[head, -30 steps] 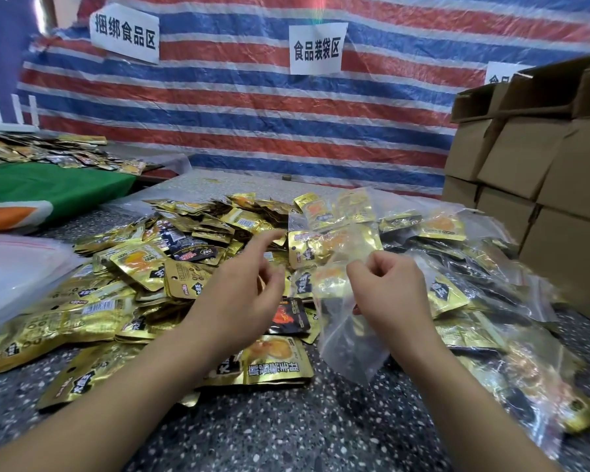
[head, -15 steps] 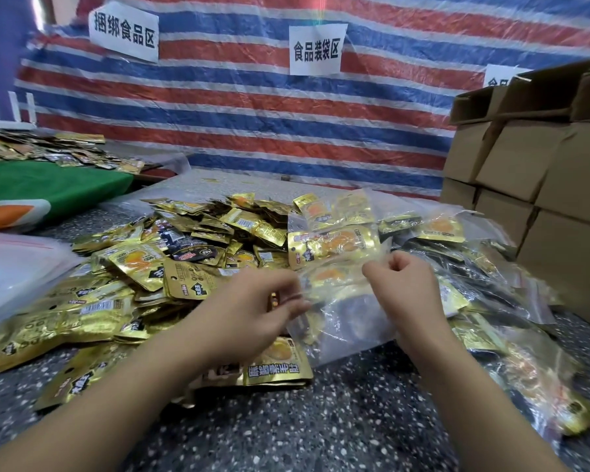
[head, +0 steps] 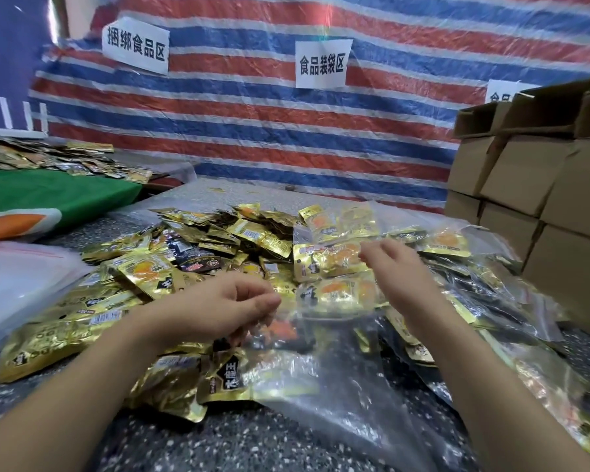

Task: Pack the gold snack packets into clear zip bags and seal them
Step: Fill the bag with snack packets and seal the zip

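Lying flat on counter [head: 218, 444], zip bag [head: 324, 379] near. Left hand [head: 215, 310] pinching bag edge; right hand [head: 397, 272] fingers loose, grip unclear. Packets [head: 140, 274] heaped behind; boxes [head: 525, 185] far right.

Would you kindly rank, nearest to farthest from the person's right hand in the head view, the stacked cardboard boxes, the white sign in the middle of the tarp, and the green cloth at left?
Measured from the right hand:
1. Cardboard boxes, stacked to the right of it.
2. White sign, up on the striped tarp behind the table.
3. Green cloth, far over at the left edge.
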Tool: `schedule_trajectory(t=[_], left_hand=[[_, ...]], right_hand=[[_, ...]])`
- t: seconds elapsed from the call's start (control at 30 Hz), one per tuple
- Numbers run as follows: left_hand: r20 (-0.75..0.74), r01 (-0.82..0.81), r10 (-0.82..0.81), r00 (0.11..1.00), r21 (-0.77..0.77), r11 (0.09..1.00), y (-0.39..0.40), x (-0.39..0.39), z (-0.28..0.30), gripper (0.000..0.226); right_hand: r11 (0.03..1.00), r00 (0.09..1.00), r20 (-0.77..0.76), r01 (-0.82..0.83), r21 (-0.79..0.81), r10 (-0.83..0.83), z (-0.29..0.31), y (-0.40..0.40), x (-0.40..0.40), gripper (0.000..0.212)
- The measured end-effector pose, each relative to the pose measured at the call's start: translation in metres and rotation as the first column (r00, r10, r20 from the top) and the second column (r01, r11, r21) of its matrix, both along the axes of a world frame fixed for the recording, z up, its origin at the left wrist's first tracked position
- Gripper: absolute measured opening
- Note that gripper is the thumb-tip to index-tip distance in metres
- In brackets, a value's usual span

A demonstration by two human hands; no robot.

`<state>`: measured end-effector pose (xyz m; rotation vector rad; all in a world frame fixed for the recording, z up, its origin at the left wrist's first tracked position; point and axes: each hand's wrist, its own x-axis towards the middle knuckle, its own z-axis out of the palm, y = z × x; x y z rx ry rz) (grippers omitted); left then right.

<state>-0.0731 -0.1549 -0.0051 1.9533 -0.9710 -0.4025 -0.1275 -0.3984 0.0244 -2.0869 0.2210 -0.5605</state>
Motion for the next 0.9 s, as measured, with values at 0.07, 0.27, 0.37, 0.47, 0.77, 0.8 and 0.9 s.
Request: schedule_trajectory(t=[0.07,0.27,0.37,0.47,0.77,0.8,0.9], left_hand=[[0.08,-0.03,0.024,0.996,0.066,0.997,-0.006,0.001,-0.006,0.03],[0.3,-0.106,0.06,0.952,0.141,0.984,-0.014,0.006,-0.019,0.03],[0.33,-0.128,0.077,0.941,0.137,0.982,-0.017,0.005,-0.021,0.031],[0.355,-0.147,0.081,0.931,0.161,0.976,-0.018,0.005,-0.022,0.03],[0.346,-0.16,0.096,0.933,0.164,0.973,-0.021,0.005,-0.026,0.035],[0.339,-0.158,0.095,0.936,0.161,0.974,-0.021,0.005,-0.026,0.035],[0.338,-0.155,0.096,0.936,0.152,0.976,-0.021,0.004,-0.027,0.034]], right_hand=[[0.962,0.996,-0.051,-0.088,-0.26,0.078,0.009,0.01,0.013,0.018],[0.673,0.865,-0.358,-0.5,-0.545,0.353,0.016,0.059,0.063,0.021],[0.588,0.802,-0.448,-0.596,-0.547,0.396,0.006,0.083,0.087,0.028],[0.513,0.749,-0.528,-0.66,-0.548,0.4,-0.003,0.101,0.106,0.045],[0.463,0.696,-0.635,-0.709,-0.532,0.335,-0.004,0.106,0.119,0.075],[0.469,0.717,-0.616,-0.689,-0.553,0.326,-0.002,0.106,0.117,0.068],[0.487,0.763,-0.539,-0.644,-0.59,0.356,0.0,0.102,0.113,0.021]])
